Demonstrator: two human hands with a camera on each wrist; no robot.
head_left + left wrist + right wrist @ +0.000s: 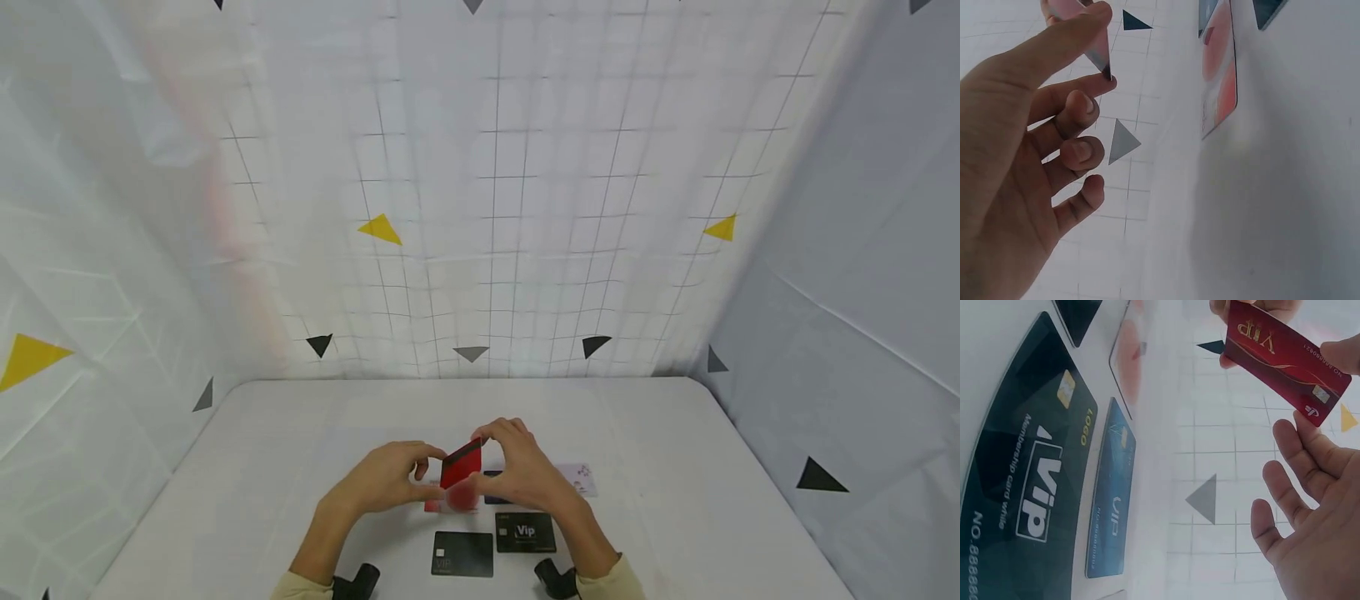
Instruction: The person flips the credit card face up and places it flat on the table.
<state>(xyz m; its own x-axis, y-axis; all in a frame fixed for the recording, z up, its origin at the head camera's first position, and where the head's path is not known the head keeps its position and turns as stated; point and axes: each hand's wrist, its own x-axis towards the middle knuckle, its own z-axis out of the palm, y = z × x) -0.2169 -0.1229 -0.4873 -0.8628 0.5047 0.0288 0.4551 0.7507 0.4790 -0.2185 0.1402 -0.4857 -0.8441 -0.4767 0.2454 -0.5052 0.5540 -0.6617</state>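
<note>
A red VIP card [460, 467] is held up above the table between both hands. My left hand [386, 479] pinches one end of it between thumb and index finger, with the other fingers loosely bent in the left wrist view. At the opposite end, my right hand [527, 472] pinches the card between thumb and fingers. In the right wrist view the gold lettering and chip of the red card [1285, 359] show. Below lies a pink-and-white card [1225, 94], partly hidden in the head view. Beside it is a blue VIP card [1112, 497].
Nearer the person lie a dark VIP card [462, 557] and a black card with large Vip lettering [527, 533]. A pale flowered card [579, 479] sits right of the right hand. The white table [315, 417] meets a gridded sheet wall [555, 208] behind.
</note>
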